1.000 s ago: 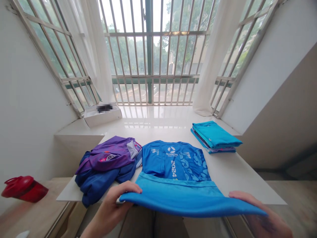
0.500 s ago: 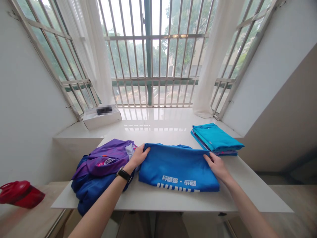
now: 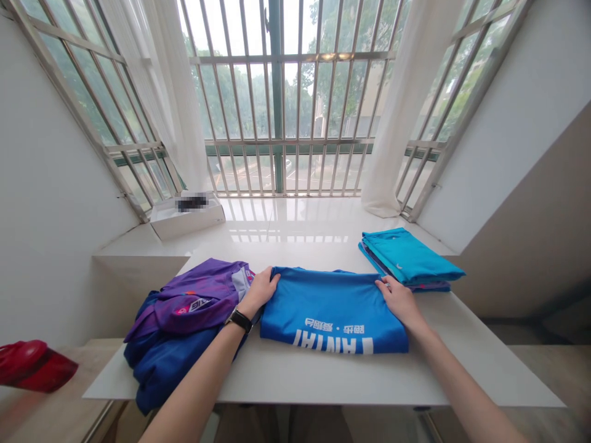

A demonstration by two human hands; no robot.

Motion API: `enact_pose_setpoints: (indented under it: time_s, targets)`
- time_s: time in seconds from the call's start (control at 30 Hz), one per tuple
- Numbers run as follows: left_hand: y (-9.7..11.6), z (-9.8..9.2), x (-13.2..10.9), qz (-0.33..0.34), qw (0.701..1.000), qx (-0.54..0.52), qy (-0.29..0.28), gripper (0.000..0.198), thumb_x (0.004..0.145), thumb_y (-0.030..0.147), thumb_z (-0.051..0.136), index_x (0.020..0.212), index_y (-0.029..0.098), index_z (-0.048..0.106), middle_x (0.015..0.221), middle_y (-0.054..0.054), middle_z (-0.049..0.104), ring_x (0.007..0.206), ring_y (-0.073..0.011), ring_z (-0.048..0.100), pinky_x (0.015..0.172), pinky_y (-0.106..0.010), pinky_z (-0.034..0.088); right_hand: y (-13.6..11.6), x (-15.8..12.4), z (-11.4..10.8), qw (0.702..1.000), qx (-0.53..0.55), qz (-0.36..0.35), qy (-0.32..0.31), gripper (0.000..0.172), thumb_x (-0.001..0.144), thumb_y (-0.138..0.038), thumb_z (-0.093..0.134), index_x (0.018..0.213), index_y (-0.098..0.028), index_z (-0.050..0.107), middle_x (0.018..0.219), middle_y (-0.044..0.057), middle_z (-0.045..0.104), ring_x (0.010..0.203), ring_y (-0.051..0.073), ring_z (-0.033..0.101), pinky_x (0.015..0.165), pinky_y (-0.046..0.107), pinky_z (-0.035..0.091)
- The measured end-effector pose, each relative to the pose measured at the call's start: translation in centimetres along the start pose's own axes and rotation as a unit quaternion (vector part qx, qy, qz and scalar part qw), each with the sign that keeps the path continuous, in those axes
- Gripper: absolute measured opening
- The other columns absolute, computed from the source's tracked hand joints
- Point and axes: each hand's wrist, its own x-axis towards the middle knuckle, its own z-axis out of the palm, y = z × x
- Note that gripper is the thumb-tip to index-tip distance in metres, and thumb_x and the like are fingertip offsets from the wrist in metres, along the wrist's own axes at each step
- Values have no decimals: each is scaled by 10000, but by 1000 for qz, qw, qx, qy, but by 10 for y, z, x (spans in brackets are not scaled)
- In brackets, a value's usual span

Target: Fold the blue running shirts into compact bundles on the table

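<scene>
A blue T-shirt [image 3: 332, 307] with upside-down white lettering lies partly folded on the white table in front of me. My left hand [image 3: 262, 288] pinches its far left corner, thumb on top. At its far right corner, my right hand [image 3: 398, 298] grips the cloth in the same way. A rumpled purple shirt [image 3: 203, 289] lies on dark blue clothing [image 3: 161, 363], just left of my left wrist. Right of my right hand sits a stack of folded clothes with a turquoise garment [image 3: 410, 255] on top.
The white table [image 3: 277, 384] adjoins a window sill, where an open white box [image 3: 189, 223] stands at the left. Metal bars [image 3: 295, 144] and pale curtains [image 3: 388, 123] are behind. A red cap [image 3: 37, 366] is at the far left, below table height.
Both hands have drawn the shirt's far edge slightly, the right hand moving a little inward. More of the large white lettering shows at the near edge. My view has tilted slightly downward.
</scene>
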Motion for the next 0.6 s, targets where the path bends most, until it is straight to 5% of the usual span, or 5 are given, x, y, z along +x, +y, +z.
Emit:
enact_pose_setpoints:
  time_s: [0.23,0.6]
  targets:
    - [-2,7,1,-20,1000,16,6,107,987,245,529,959,170,599,960,-104,716,966,-250,677,811,-299,452,-2,5,-4,997,-19,9,-70,316,794,-515,552,703,-228,652,786,60,765,761,230,714,659,276,489]
    - [-1,10,1,-35,999,-22,27,135,985,256,515,1057,169,588,936,-129,722,960,-289,691,820,-348,479,-11,5,2,993,-110,16,-43,254,907,-427,485,813,-227,611,817,81,743,799,250,703,677,290,451]
